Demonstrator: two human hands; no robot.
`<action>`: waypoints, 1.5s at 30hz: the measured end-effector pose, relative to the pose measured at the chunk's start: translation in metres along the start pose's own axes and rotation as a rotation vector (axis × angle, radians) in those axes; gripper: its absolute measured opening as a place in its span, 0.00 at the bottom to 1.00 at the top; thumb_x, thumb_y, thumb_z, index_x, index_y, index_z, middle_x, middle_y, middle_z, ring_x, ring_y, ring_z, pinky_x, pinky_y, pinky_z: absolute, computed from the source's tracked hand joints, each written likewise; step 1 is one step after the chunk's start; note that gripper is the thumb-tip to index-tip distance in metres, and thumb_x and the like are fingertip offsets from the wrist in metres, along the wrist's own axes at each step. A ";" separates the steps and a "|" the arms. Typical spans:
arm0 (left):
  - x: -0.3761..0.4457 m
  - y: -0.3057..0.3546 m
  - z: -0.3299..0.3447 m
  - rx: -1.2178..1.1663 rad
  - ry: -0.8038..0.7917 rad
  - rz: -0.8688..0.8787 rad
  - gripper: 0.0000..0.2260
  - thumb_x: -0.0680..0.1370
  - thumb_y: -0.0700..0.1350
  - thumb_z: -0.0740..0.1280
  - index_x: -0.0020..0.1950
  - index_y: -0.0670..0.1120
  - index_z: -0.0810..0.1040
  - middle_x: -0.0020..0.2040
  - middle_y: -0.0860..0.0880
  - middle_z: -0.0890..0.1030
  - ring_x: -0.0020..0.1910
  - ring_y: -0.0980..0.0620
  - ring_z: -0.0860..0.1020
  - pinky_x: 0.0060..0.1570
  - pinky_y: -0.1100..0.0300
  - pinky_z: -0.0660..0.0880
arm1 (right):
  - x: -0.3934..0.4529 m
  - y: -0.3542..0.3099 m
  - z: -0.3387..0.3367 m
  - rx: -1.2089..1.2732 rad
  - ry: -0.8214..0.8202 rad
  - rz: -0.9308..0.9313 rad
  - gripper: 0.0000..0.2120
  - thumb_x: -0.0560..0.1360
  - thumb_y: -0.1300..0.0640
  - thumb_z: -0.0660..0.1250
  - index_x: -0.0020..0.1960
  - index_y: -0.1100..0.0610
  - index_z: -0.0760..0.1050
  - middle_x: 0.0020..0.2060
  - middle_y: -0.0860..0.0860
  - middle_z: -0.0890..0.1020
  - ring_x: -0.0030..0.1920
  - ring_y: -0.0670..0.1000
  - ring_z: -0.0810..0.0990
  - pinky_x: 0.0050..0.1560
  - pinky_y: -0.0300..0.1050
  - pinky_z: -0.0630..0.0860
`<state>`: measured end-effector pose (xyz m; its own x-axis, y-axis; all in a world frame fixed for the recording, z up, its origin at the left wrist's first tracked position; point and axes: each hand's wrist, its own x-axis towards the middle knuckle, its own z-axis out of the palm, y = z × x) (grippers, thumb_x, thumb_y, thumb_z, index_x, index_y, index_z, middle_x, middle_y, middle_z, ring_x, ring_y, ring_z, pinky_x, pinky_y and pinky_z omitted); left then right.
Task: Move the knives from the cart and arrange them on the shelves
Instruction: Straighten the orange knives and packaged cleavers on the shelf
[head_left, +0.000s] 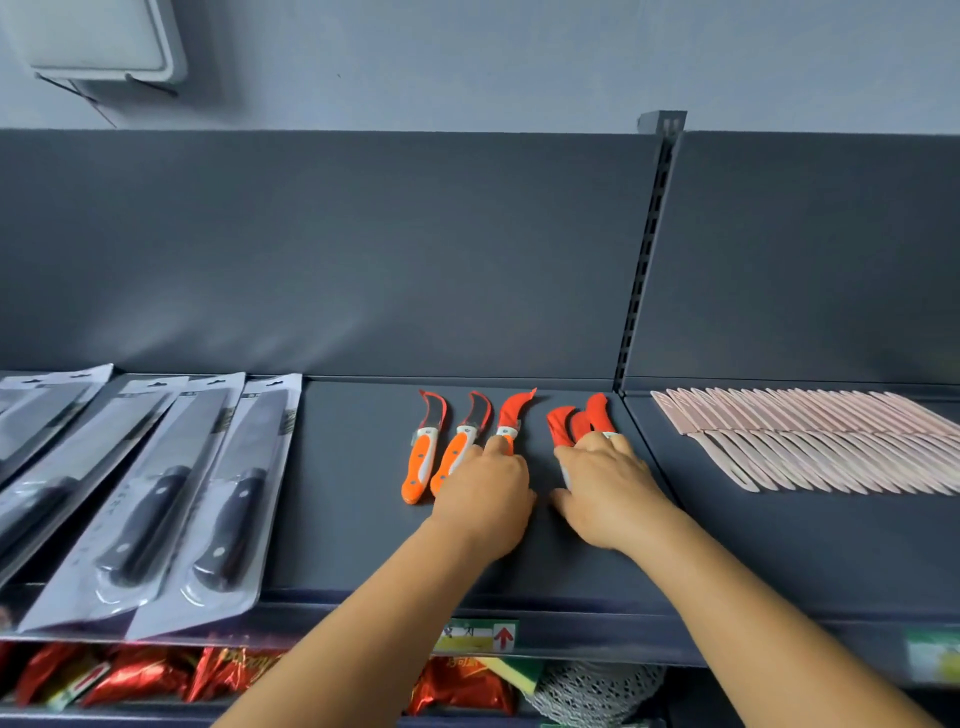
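Orange-handled curved-blade knives (422, 457) lying in a row on dark grey metal shelf (353, 493), blades toward back panel. Left hand (485, 499) resting over handles of second and third knives, fingers (496, 444) fairly straight, pressing down. Right hand (608, 483) just beside it, fingers curled round bundle of red-sheathed knives (576, 423). Black-handled kitchen knives in clear blister packs (156, 499) well apart to left. Pale pink sheathed knives (810, 441) fanned out on neighbouring shelf section to right.
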<state>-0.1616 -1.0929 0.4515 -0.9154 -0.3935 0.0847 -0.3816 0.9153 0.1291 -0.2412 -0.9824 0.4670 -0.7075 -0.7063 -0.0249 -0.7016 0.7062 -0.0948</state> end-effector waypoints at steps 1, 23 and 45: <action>0.000 0.003 -0.001 0.034 0.028 -0.011 0.12 0.80 0.44 0.59 0.62 0.44 0.75 0.65 0.45 0.69 0.60 0.45 0.70 0.54 0.53 0.73 | 0.002 0.000 0.001 -0.013 0.011 0.013 0.14 0.78 0.52 0.61 0.62 0.54 0.70 0.63 0.55 0.69 0.70 0.59 0.61 0.67 0.51 0.64; 0.013 -0.005 -0.014 -0.189 0.071 -0.121 0.16 0.77 0.36 0.58 0.62 0.49 0.73 0.56 0.44 0.77 0.45 0.46 0.78 0.46 0.59 0.71 | 0.030 -0.015 0.001 0.377 0.030 0.122 0.06 0.78 0.54 0.60 0.52 0.54 0.73 0.56 0.57 0.75 0.50 0.60 0.77 0.43 0.46 0.70; -0.006 -0.068 -0.002 0.007 -0.096 0.085 0.26 0.83 0.54 0.47 0.79 0.47 0.45 0.79 0.53 0.44 0.77 0.54 0.41 0.74 0.55 0.45 | 0.030 -0.029 0.010 0.232 -0.131 -0.186 0.27 0.82 0.45 0.48 0.79 0.50 0.47 0.78 0.48 0.44 0.77 0.49 0.41 0.75 0.48 0.44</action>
<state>-0.1304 -1.1529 0.4441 -0.9525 -0.3046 0.0005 -0.3024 0.9457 0.1189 -0.2413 -1.0249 0.4591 -0.5418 -0.8330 -0.1123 -0.7689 0.5452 -0.3340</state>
